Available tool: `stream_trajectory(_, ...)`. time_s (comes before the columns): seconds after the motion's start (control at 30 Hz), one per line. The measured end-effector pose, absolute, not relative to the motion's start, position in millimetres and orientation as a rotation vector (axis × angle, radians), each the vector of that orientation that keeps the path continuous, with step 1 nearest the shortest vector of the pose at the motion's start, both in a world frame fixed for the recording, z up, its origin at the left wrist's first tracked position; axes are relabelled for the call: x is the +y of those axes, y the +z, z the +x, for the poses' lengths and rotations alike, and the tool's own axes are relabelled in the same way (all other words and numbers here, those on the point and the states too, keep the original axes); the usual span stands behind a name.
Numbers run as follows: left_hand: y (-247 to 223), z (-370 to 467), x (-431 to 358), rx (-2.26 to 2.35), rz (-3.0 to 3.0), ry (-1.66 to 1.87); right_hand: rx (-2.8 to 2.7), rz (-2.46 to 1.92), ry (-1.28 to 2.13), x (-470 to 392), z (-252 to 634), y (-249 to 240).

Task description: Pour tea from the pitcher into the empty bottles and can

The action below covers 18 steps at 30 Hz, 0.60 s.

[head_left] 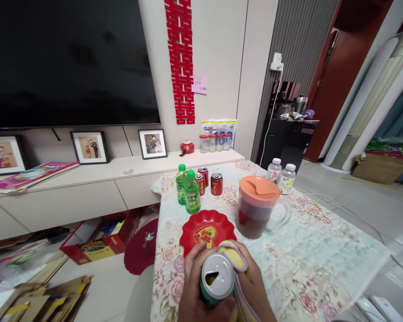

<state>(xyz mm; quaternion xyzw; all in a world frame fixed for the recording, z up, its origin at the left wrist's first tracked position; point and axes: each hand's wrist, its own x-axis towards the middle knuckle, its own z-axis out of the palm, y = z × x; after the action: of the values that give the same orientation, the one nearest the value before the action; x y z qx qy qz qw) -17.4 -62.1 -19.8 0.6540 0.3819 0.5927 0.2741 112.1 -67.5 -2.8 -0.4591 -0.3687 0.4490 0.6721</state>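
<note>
My left hand (190, 286) is closed around an opened drink can (219, 273) with a silver top and a green side. The can stands in front of me, its mouth hole facing up toward the camera. In my right hand (255, 284) is a yellow cloth (231, 254) with a purple edge, pressed against the can's right side. Part of the cloth hangs below the can. Just beyond my hands lies a red scalloped plate (188, 230) with a gold print. The can's lower part is hidden by my fingers.
Behind the plate stand two green bottles (192, 197) and three red cans (216, 184). A clear pitcher (253, 219) with an orange lid and dark liquid is right of it. Two white-capped bottles (286, 180) stand farther back. A flowered tablecloth (298, 259) covers the table.
</note>
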Motion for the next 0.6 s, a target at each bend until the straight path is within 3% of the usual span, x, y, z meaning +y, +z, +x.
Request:
stream_trajectory(0.23,-23.7,-23.9,-58.2,1.021,1.719,1.476,-0.816,-1.047,0.832,-83.4,116.2,-1.8)
stream_trajectory(0.6,-4.5,-6.0,-73.2,1.138,1.546,1.372,-0.747,-0.833,1.304,-59.1,121.9,-3.9)
